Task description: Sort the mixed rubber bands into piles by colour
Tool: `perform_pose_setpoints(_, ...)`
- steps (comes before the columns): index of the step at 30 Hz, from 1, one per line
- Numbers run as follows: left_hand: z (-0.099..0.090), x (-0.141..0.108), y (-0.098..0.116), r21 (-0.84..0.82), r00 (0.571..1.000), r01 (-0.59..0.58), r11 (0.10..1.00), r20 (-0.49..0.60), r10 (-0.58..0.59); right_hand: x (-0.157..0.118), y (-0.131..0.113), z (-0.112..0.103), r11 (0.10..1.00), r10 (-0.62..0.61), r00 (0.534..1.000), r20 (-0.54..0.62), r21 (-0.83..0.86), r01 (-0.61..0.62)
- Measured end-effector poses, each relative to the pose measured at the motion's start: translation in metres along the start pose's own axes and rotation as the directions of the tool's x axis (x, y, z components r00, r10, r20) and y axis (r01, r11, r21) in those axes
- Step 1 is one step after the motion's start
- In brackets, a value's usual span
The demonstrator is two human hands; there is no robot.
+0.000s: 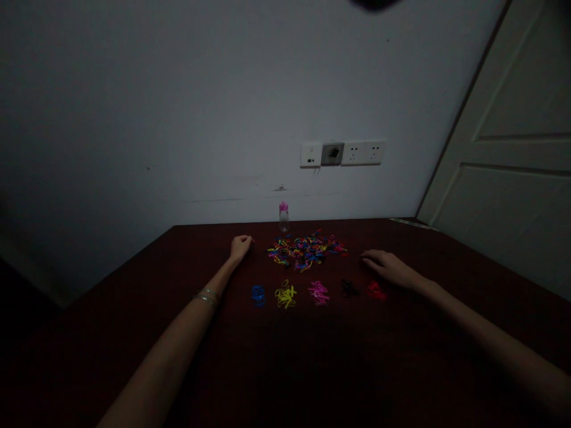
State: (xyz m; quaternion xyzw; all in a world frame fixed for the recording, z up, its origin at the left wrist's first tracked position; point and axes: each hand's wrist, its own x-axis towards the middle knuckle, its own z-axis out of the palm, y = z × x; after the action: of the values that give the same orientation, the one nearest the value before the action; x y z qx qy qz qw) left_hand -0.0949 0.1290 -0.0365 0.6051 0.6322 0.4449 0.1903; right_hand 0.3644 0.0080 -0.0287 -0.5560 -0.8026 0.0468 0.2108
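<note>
A loose heap of small multicoloured bands (306, 249) lies on the dark red table (312, 356). In front of it is a row of single-colour piles: blue (257, 295), yellow (285, 295), pink (318, 293), black (349, 288) and red (376, 290). My left hand (241, 247) rests closed on the table left of the heap; whether anything is inside is hidden. On the right, my right hand (387, 265) lies palm down between the heap and the red pile, fingers stretched out, holding nothing.
Behind the heap stands a small clear bottle (284, 219) with a pink top, near the wall (223, 148). Sockets (363, 153) are on the wall. A white panelled door (513, 196) rises at the right, beside a thin strip (413, 224) at the table's back edge.
</note>
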Motion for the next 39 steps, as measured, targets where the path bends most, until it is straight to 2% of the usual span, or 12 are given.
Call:
perform_pose_setpoints(6,0.002,-0.002,0.001,0.029,0.996,-0.048,0.998,0.074,0.046,0.000,0.028,0.019,0.998,0.029,0.998,-0.064,-0.055,-0.033)
perform_pose_setpoints(12,-0.001,-0.004,0.002,-0.056,0.970,-0.116,0.992,0.206,0.125,-0.003,0.031,0.027,0.998,0.044,0.993,-0.112,-0.044,-0.049)
perform_pose_setpoints(17,-0.004,-0.005,0.008,0.037,0.915,-0.251,0.967,0.336,0.225,-0.002,0.034,0.030,0.998,0.040,0.992,-0.117,-0.036,-0.045)
perform_pose_setpoints(22,0.002,-0.012,0.021,0.103,0.825,-0.406,0.908,0.468,0.316,-0.001,0.035,0.029,0.997,0.046,0.994,-0.100,-0.052,-0.051)
perform_pose_setpoints(24,0.006,-0.014,0.024,0.142,0.812,-0.444,0.885,0.482,0.330,-0.002,0.034,0.028,0.998,0.042,0.994,-0.099,-0.050,-0.047)
perform_pose_setpoints(29,0.012,-0.015,0.026,0.242,0.817,-0.484,0.841,0.469,0.336,-0.002,0.031,0.027,0.998,0.047,0.991,-0.123,-0.044,-0.053)
perform_pose_setpoints(39,0.016,-0.011,0.027,0.209,0.824,-0.475,0.855,0.446,0.349,-0.002,0.029,0.027,0.998,0.037,0.991,-0.131,-0.040,-0.042)
